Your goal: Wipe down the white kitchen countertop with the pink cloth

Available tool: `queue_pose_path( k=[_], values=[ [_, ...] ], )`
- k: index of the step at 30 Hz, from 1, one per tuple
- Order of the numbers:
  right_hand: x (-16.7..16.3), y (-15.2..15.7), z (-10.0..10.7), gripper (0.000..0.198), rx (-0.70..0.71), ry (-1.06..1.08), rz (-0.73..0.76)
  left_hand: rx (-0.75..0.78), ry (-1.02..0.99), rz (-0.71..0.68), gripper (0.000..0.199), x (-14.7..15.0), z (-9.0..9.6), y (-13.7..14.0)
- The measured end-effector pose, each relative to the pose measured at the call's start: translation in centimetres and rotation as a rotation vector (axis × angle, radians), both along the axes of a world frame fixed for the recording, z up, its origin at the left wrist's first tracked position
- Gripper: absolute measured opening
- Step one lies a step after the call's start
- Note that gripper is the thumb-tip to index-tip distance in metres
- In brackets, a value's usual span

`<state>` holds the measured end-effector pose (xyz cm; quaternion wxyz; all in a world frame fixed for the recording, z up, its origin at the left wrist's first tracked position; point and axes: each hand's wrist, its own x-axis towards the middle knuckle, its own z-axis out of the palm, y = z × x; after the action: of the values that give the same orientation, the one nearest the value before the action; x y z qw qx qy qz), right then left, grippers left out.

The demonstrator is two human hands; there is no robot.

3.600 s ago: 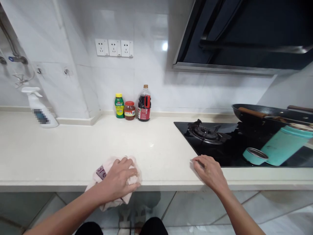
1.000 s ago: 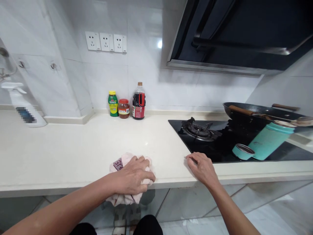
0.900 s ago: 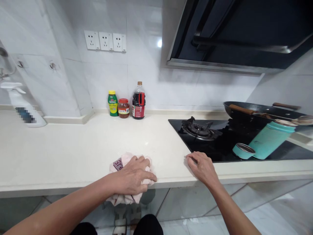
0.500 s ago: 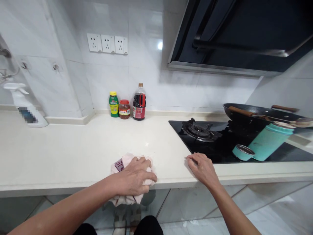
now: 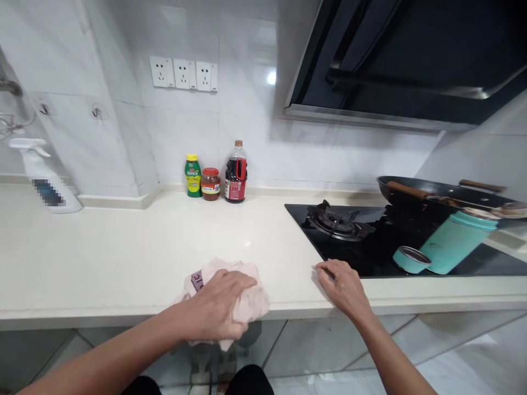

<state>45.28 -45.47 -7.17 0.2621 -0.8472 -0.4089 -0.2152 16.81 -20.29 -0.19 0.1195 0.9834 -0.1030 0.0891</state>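
Observation:
Under my left hand is a crumpled pale pink cloth with purple lettering on one part. The fingers are bent into the cloth and grip it at the counter's front edge, and part of it hangs over that edge. My right hand rests on the counter at the front left corner of the black gas stove. Its fingers are loosely curled, with nothing seen in them. The cream countertop lies beneath both hands.
On the stove stand a teal flask, its teal cup and a wok. Along the wall are a green bottle, a red-lidded jar and a soy sauce bottle. A spray bottle stands left; a range hood overhangs the stove.
My left hand has shifted slightly left and turned on the cloth, and more of the cloth shows to the hand's right. The right hand stays in place on the counter.

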Motion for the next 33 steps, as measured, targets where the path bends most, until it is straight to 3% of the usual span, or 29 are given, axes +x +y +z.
queue_pose_path(
  k=[6, 9, 15, 18, 21, 26, 29, 33],
  values=[
    [0.6, -0.1, -0.5, 0.031, 0.01, 0.01, 0.019, 0.224, 0.011, 0.273, 0.101, -3.6, -2.2, 2.6],
    [0.7, -0.1, -0.7, 0.031, 0.013, 0.015, 0.021, 0.258, 0.031, 0.224, 0.093, -2.8, -2.0, 1.1],
    [1.0, -0.2, -0.9, 0.033, 0.018, 0.056, 0.029, 0.26, -0.048, -0.066, 0.057, 4.7, -1.5, -6.8],
    [1.7, -0.5, -1.2, 0.039, 0.065, 0.144, 0.017, 0.28, -0.065, -0.092, 0.052, 8.8, -2.2, -10.5],
    [2.3, -0.8, -1.5, 0.05, 0.113, 0.2, -0.028, 0.27, -0.071, -0.041, 0.054, 10.6, -3.1, -12.1],
    [2.2, -0.8, -1.3, 0.052, 0.085, 0.202, -0.019, 0.227, -0.132, -0.039, 0.055, 7.3, -3.8, -9.5],
    [1.8, -0.7, -1.1, 0.047, 0.048, 0.182, 0.022, 0.143, -0.126, 0.043, 0.061, 2.9, -3.9, -5.5],
    [1.2, -0.4, -1.1, 0.04, -0.039, 0.131, 0.064, 0.045, 0.004, 0.259, 0.072, -3.5, -2.7, 0.5]
  ],
)
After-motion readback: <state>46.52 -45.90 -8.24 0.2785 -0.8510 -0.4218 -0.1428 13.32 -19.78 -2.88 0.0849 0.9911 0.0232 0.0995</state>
